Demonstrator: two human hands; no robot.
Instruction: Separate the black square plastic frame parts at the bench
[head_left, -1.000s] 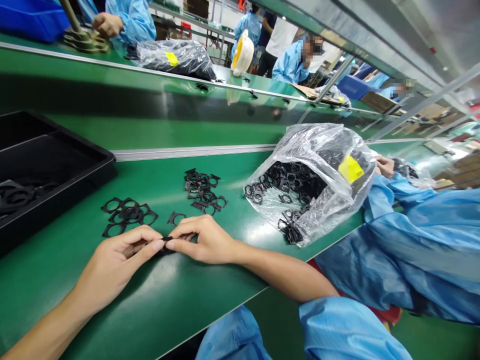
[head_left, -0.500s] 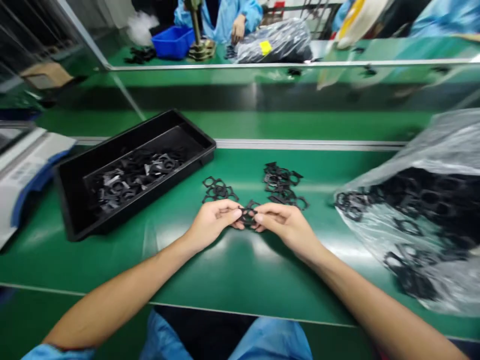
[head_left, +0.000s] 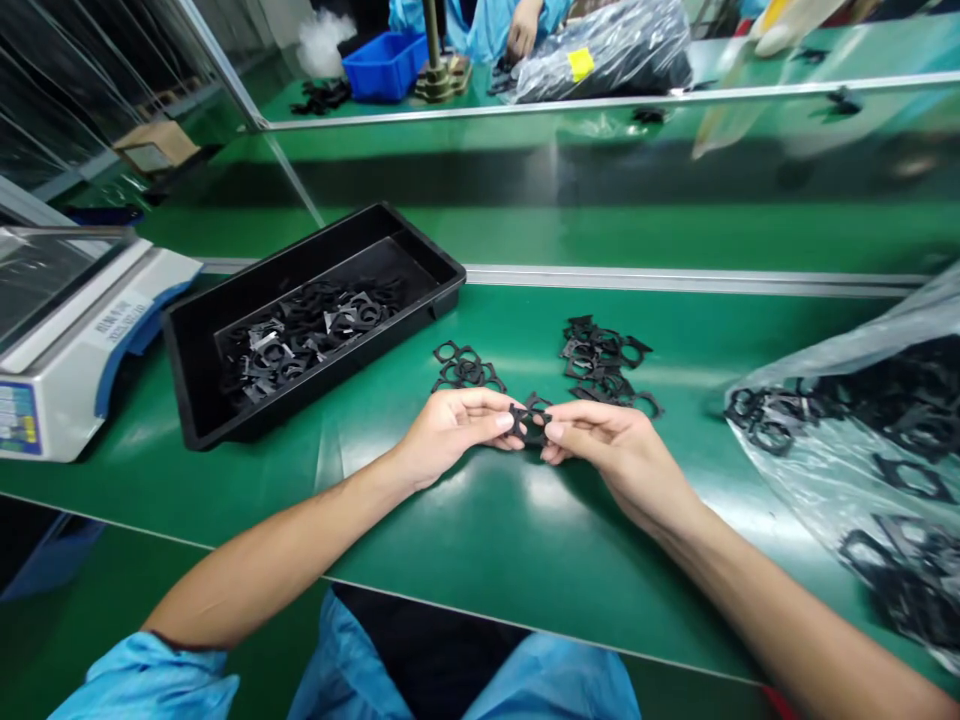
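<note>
From the head cam we look down on a long green smooth-topped workbench [head_left: 525, 540]. Our L hand [head_left: 454, 435] and R hand [head_left: 619, 465] meet near its middle, fingertips closed from both sides on one small flat black holed frame [head_left: 530, 425], so both hands are grasping it, though the fingers hide part of its outline. It looks light, thin and somewhat flexible, prob. rubber or soft plastic, but we can't tell for sure. A fingertip pinch on its outer edge seems best, as it may lie too flat to scoop easily off the smooth top.

Just beyond our hands lie two loose heaps of similar black frames [head_left: 606, 365], w/ a shallow black plastic tray [head_left: 450, 280] of more to the left — beside it a white digital weighing scale [head_left: 75, 330]. To the right, a clear plastic bag [head_left: 847, 430] spills more frames. Past the bench, a co-worker's hand [head_left: 523, 25] is near a black bag w/ a yellow label [head_left: 600, 55] and a blue plastic bin [head_left: 385, 65].
</note>
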